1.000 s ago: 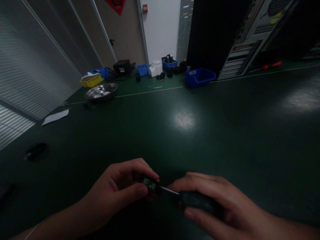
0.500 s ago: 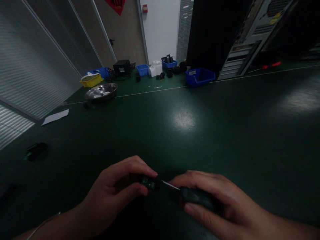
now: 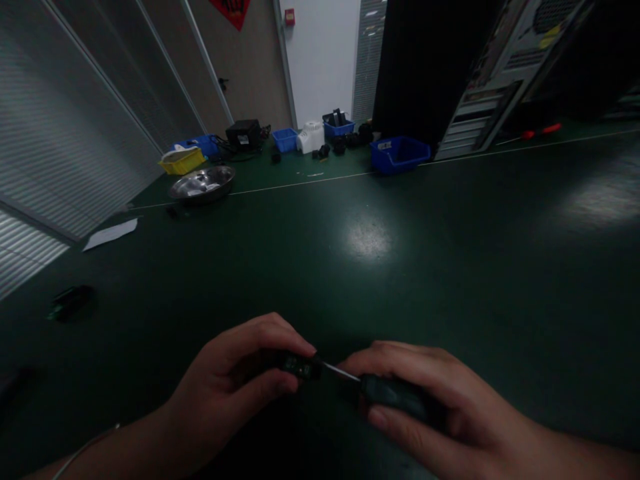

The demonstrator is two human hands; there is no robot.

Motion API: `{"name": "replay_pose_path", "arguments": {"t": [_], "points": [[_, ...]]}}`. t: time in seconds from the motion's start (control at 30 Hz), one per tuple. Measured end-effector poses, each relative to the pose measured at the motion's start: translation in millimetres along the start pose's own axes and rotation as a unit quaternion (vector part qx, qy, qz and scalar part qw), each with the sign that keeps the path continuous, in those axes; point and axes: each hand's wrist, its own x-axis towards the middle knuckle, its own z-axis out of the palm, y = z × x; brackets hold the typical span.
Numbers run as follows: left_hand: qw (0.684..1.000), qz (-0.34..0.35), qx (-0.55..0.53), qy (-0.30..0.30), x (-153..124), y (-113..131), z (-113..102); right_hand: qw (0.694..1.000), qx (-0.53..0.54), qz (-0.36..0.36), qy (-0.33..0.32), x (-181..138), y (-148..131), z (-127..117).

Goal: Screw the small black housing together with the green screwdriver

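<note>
My left hand (image 3: 240,387) is closed in a pinch round a small dark part (image 3: 296,364) with green markings, low in the view near the front of the green table (image 3: 370,267). My right hand (image 3: 425,400) is wrapped round the dark handle of a screwdriver (image 3: 387,393). Its thin metal shaft runs left and its tip meets the small part. Both hands hover close together just above the table. The part is mostly hidden by my fingers.
A steel bowl (image 3: 203,183), yellow bin (image 3: 183,160) and several blue bins (image 3: 399,153) stand along the far side with small black parts. An open computer case (image 3: 500,73) rises at the back right beside a red-handled tool (image 3: 537,131). A white paper (image 3: 111,234) and a dark object (image 3: 70,300) lie left.
My hands have barely shifted. The small part and the screwdriver tip stay pressed together, with only a slight turn of the grip.
</note>
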Motion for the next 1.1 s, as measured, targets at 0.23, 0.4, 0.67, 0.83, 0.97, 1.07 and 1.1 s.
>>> {"name": "replay_pose_path", "arguments": {"t": [0.23, 0.4, 0.67, 0.83, 0.97, 1.07, 1.1], "points": [[0.997, 0.025, 0.075, 0.024, 1.2, 0.7, -0.2, 1.0, 0.0, -0.007, 0.0, -2.7, 1.7, -1.0], [0.995, 0.051, 0.068, -0.047, 0.6, -1.9, -1.0, 0.999, 0.043, -0.005, -0.014, -14.4, 13.4, 1.6], [0.997, 0.003, 0.055, 0.059, -0.2, 2.0, -1.1, 0.999, 0.045, 0.008, -0.009, -17.7, 14.1, 3.6], [0.999, -0.023, 0.026, 0.038, -0.6, 1.8, -0.8, 1.0, 0.005, -0.003, -0.003, -3.8, 1.7, 4.6], [1.0, -0.009, 0.017, -0.012, -0.8, 0.7, 0.3, 1.0, -0.004, -0.01, -0.003, 4.8, -4.0, 3.6], [1.0, 0.001, 0.021, -0.015, -0.5, -0.6, -0.6, 1.0, -0.001, -0.01, -0.008, -1.0, 1.6, 1.9], [1.0, 0.003, 0.016, -0.016, -0.6, -1.4, -1.2, 1.0, 0.003, -0.01, -0.011, -4.7, 4.6, 1.5]]}}
